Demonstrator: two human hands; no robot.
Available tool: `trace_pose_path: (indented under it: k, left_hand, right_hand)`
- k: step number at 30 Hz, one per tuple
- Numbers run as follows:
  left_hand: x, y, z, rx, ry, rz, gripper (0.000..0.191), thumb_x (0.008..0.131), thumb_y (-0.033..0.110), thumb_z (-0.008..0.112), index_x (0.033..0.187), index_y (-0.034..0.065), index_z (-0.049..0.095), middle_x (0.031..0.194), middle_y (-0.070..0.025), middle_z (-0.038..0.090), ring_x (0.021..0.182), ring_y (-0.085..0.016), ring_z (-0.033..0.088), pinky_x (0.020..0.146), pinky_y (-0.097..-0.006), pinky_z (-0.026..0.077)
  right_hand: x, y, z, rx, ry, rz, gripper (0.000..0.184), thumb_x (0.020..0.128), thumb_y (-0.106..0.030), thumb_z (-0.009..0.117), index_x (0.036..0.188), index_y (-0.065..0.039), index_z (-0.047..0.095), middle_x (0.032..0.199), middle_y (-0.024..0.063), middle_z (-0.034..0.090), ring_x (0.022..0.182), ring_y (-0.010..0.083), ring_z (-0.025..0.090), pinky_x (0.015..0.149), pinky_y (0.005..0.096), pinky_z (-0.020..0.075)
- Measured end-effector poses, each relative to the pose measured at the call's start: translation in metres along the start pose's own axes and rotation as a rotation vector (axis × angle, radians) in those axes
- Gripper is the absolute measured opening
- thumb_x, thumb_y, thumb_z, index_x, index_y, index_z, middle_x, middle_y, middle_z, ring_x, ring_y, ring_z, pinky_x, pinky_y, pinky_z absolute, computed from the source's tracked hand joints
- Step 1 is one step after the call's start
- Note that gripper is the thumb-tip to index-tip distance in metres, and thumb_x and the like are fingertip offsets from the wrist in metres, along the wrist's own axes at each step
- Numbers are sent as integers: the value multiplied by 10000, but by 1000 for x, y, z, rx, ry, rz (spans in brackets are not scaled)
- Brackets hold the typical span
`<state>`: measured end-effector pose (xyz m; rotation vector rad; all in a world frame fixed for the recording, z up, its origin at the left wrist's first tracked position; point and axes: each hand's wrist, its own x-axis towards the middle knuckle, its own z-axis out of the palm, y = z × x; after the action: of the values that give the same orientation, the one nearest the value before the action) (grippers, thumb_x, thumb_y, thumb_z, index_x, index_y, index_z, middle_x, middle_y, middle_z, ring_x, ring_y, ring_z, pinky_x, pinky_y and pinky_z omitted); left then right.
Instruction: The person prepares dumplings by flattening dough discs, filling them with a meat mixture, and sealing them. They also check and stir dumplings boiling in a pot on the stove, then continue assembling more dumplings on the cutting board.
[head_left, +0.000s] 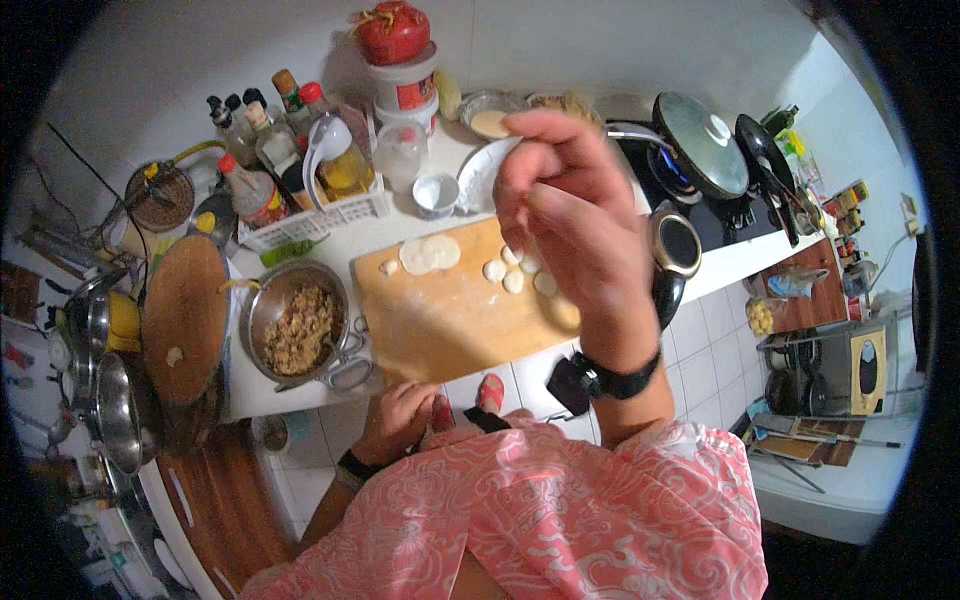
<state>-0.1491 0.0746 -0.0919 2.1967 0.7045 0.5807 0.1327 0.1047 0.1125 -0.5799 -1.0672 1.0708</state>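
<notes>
Raised close to the camera, my right hand (574, 202) has curled fingers; it blurs, and whether anything is between the fingertips cannot be told. My left hand (405, 412) rests at the near edge of the wooden board (442, 322), fingers partly hidden. On the board lie two overlapping round dough wrappers (429, 255), a small dough piece (389, 267) to their left, and several flattened dough pieces (513, 282) at the right, partly behind my right hand. A metal bowl of minced filling (300, 330) stands left of the board, with a small strainer (351, 373) beside it.
Behind the board are a small white bowl (436, 195), a plate (480, 176) and a white basket (315, 221) of bottles. A lidded pan (701, 146) sits at the stove, right, with a blue flame showing. A round wooden board (185, 322) leans at left.
</notes>
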Motion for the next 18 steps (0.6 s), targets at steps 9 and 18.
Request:
trace_pose_path:
  k: [9, 18]
  left_hand:
    - [20, 6, -3, 33, 72, -106, 151, 903, 116, 587, 1009, 31, 652, 966, -151, 659, 880, -358, 631, 728, -416, 502]
    - [13, -11, 18, -154, 126, -152, 183, 866, 65, 582, 1029, 44, 663, 959, -136, 669, 878, -330, 646, 741, -397, 512]
  right_hand:
    - [-33, -64, 93, 228, -415, -345, 333, 883, -94, 585, 1185, 22, 504, 893, 71, 596, 738, 137, 553, 627, 258, 474]
    - [-44, -3, 30, -97, -91, 120, 142, 914, -85, 613, 1032, -7, 600, 968, 58, 643, 851, 130, 593, 754, 272, 500]
